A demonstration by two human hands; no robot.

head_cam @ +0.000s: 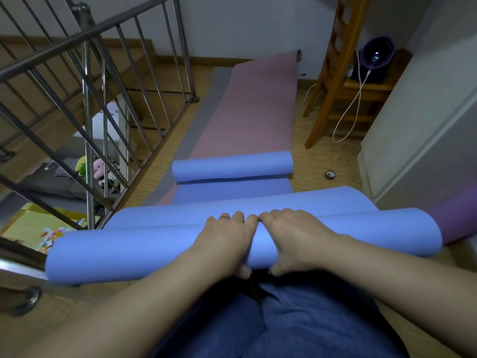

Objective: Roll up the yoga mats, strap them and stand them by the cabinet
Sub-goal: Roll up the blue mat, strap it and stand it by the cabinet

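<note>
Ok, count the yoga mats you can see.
3: the blue mat, rolled under the left hand and right hand; the pink mat flat beyond; the grey mat along its left edge. A purple shape at right may be a fourth.

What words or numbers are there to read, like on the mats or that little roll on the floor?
No text can be read.
The blue yoga mat: plain.
The pink yoga mat: plain.
The tape roll: too small to tell.
The colourful paper scraps beyond the railing: too blurred.
</note>
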